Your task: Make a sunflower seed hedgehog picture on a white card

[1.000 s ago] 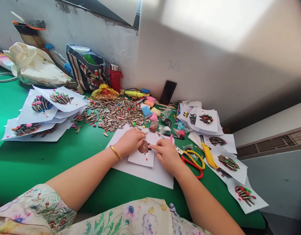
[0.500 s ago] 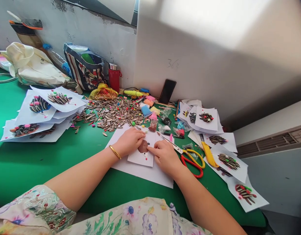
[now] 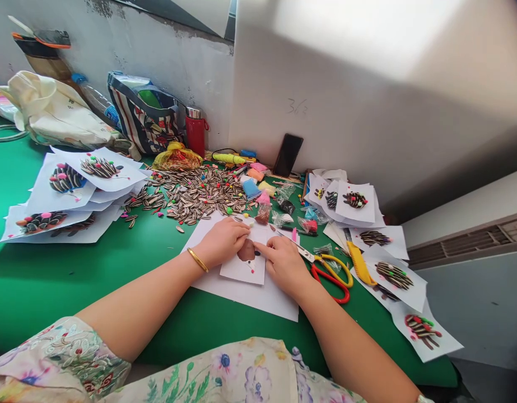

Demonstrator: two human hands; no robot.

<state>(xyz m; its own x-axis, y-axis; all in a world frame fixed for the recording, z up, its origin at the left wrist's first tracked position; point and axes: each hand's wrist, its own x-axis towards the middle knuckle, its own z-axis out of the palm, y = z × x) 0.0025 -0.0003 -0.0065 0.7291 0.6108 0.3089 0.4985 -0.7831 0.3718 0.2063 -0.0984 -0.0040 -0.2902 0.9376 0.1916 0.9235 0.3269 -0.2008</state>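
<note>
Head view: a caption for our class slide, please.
Left hand and right hand flank a brown patch on white paper, seeds beyond.

Brown patch (image 3: pixel 246 251), white paper (image 3: pixel 237 273)

A smooth green-topped table (image 3: pixel 127 263) stretches across the scene, its far edge meeting the walls. On the far left stands a painted grey-white wall (image 3: pixel 166 56), scuffed dark and patchy near its top, where a slanting dark strip (image 3: pixel 186 21) runs above it. To the right of that, a broad, plain off-white wall surface (image 3: pixel 346 123) bears faint handwritten figures (image 3: pixel 297 106). Bright light (image 3: pixel 350 28) falls across its upper part, cut by a diagonal shadow. On the right, a pale ledge (image 3: pixel 472 210) tops a brownish slatted grille (image 3: pixel 485 238), with a flat grey panel (image 3: pixel 489 308) beneath. The near right corner is dark.
</note>
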